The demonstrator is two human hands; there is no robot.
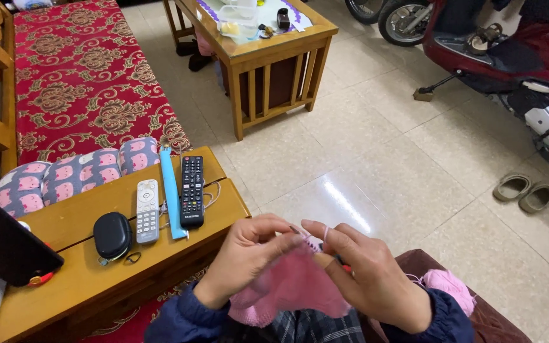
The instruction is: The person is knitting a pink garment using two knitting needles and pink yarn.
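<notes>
pink knitting (290, 286) btwn left hand (244, 254), right hand (366, 273)

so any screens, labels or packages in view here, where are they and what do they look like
dark phone: left edge of the wooden side table, flat black rectangle, screen off
black remote: same table, long, small pale label near its lower end
clear container: far table, boxy

Navy sleeves (179, 317), plaid trousers (300, 327).
</notes>
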